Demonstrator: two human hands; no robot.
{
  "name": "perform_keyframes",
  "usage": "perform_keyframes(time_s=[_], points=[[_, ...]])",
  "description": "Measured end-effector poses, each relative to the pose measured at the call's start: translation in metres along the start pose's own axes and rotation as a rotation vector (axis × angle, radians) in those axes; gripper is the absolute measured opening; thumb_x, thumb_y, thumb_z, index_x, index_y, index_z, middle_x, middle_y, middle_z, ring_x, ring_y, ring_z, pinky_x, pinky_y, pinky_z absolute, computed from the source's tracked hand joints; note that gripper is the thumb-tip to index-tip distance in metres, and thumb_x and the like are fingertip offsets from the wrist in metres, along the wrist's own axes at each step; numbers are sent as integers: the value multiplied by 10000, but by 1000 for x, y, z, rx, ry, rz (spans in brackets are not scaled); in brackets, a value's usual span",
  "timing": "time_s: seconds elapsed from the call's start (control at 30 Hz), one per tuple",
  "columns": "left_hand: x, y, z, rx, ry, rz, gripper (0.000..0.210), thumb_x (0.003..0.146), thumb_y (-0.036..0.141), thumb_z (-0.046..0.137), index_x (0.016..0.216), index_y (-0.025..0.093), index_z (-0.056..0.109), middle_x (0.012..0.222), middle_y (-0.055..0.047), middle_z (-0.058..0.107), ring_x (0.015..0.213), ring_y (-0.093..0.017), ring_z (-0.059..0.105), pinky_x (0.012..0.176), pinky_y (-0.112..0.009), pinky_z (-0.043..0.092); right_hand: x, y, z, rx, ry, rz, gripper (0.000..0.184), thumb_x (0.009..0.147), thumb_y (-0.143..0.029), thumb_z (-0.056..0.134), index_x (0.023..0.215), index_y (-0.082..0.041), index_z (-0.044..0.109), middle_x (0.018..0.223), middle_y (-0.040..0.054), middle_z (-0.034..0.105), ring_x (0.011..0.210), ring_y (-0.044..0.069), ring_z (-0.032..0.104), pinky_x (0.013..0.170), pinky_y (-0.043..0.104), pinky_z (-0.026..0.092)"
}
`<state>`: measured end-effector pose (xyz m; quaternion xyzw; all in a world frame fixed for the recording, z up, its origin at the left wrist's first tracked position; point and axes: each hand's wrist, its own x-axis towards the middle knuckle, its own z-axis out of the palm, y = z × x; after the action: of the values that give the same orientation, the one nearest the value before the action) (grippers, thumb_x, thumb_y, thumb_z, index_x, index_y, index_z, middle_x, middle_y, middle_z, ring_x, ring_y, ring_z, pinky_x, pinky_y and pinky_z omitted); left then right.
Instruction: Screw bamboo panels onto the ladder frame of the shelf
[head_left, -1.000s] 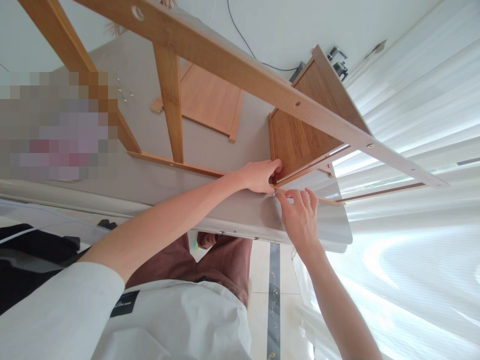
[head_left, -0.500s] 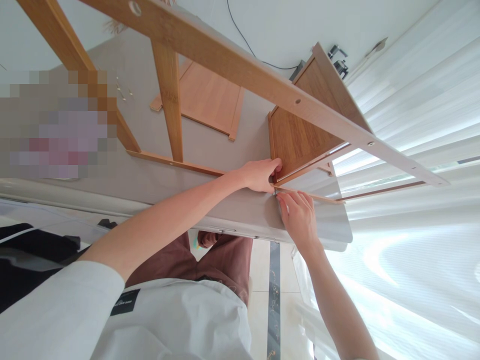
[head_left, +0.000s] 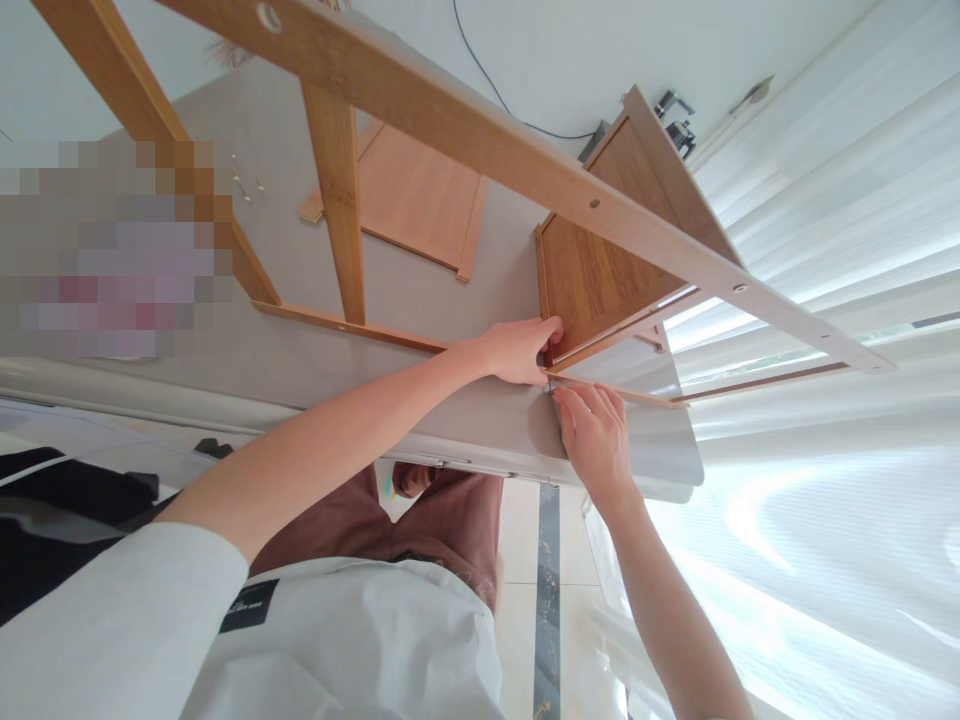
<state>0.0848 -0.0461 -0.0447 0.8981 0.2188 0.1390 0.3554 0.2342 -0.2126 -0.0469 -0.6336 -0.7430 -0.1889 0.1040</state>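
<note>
My left hand (head_left: pixel 521 350) is closed around the corner where an upright slatted wooden panel (head_left: pixel 607 290) meets the lower wooden rail (head_left: pixel 405 338) of a bamboo frame. Its thumb lies against the panel's edge. Just to the right and nearer to me, my right hand (head_left: pixel 596 430) pinches a small metal screw (head_left: pixel 550 384) against the outer side of that rail. The screw's tip is too small to make out. Higher up, the frame's long upper rail (head_left: pixel 480 140) with its holes crosses the view, joined to the lower one by a crosspiece (head_left: pixel 337 200).
A second wooden panel (head_left: pixel 420 195) lies flat on the grey table (head_left: pixel 502 285). Several small screws (head_left: pixel 244 185) are at the left, near a blurred patch. White curtains (head_left: pixel 840 500) hang on the right, and a dark cable (head_left: pixel 495 85) runs at the back.
My right hand has shifted very slightly left, its fingers still pinching the screw. The left hand and the frame look almost unmoved.
</note>
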Motion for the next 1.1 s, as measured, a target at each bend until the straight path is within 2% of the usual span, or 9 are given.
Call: perform_keyframes(time_s=[0.3, 0.47, 0.83, 1.1], points=[[-1, 0, -1, -7, -8, 0, 477, 702, 323, 642, 1136, 238, 466, 1211, -44, 635, 1006, -221, 622, 756, -326, 465, -2, 1, -1, -65, 1, -17, 233, 960, -111, 471, 1013, -220, 670, 931, 44, 694, 895, 176, 607, 1061, 384, 372], [-1, 0, -1, -5, -10, 6, 491, 710, 330, 640, 1159, 239, 464, 1222, -48, 632, 1007, -225, 625, 754, -329, 468, 0, 2, -2, -99, 2, -46, 306, 922, -46, 449, 1034, -231, 666, 935, 48, 667, 907, 184, 592, 1062, 401, 377], [-1, 1, -3, 4, -28, 5, 493, 725, 352, 651, 1161, 238, 453, 1233, -53, 632, 1025, -227, 626, 769, -324, 471, 1, 2, -5, -159, -54, -72, 409, 856, 29, 429, 1079, -223, 660, 973, 70, 619, 932, 196, 543, 1113, 462, 335], [-1, -1, -1, -9, -9, 15, 477, 711, 353, 654, 1130, 236, 459, 1203, -48, 638, 995, -221, 627, 743, -325, 471, 8, -4, -13, -245, -69, -124, 388, 887, 17, 397, 1058, -206, 664, 951, 75, 597, 895, 200, 494, 1100, 456, 335]])
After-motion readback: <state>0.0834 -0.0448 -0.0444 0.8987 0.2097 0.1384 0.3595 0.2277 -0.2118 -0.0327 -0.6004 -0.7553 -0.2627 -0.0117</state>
